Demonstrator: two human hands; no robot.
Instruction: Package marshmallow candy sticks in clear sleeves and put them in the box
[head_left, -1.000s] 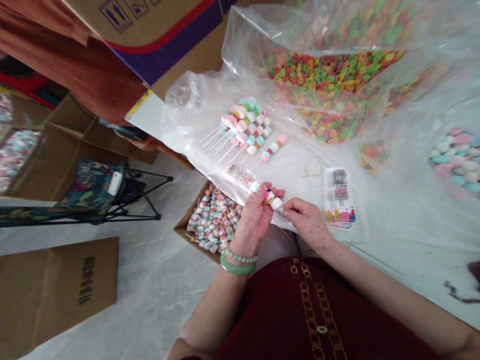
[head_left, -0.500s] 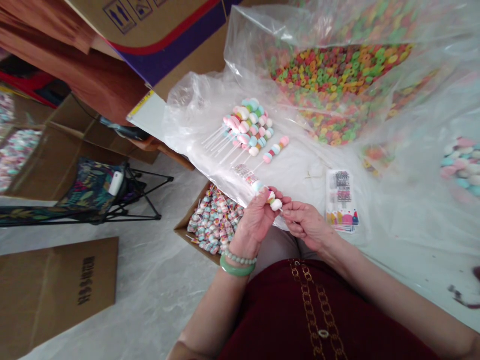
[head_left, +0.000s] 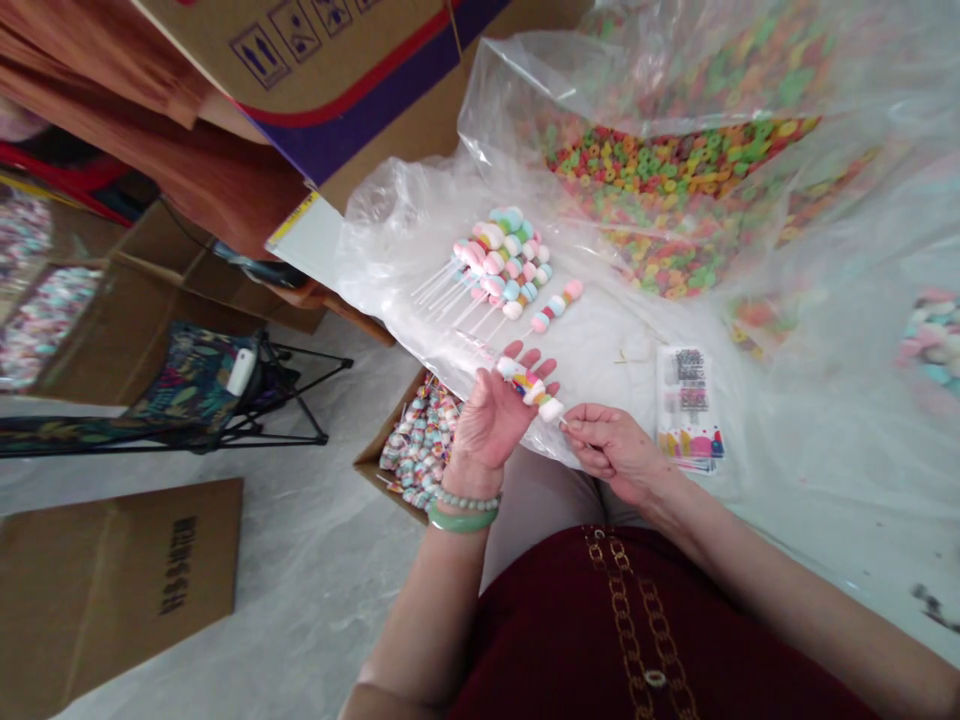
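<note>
A marshmallow skewer [head_left: 550, 409], partly covered by a printed clear wrapper [head_left: 517, 375], lies across the open palm of my left hand [head_left: 495, 415], whose fingers are stretched out. Its stick end is pinched by my right hand [head_left: 604, 438]. Beyond my fingers, a pile of pastel marshmallow skewers [head_left: 506, 255] rests on the plastic-covered table, sticks towards me. One single skewer [head_left: 556, 306] lies beside the pile. To the right of my right hand is a stack of printed wrappers [head_left: 686, 400].
A clear bag of colourful ring candies [head_left: 675, 170] fills the table's back. Below the table edge stands a box of wrapped skewers [head_left: 416, 450]. A large carton [head_left: 360, 75] is at back left, a folding chair [head_left: 199, 375] on the floor at left. Loose marshmallows [head_left: 937, 335] lie far right.
My left hand has opened from its grip around the wrapped skewer, its fingers now spread beneath it. My right hand still pinches the stick.
</note>
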